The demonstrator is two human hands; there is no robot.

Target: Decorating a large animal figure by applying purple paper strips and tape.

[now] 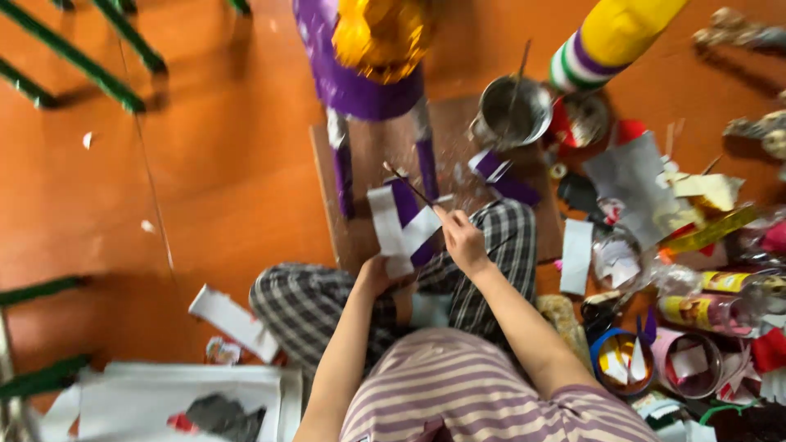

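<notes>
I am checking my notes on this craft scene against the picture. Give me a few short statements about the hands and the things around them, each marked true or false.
1. The right hand holds a thin brush over the paper. True.
2. The left hand holds white and purple paper strips. True.
3. The metal pot is empty. False: a thin stick stands in it.
4. The person sits at a table. False: they sit on the orange floor, legs in checked trousers.
5. A purple figure with a gold top stands on the brown board ahead. True.
6. The craft clutter lies on the person's left. False: it lies to their right.
</notes>
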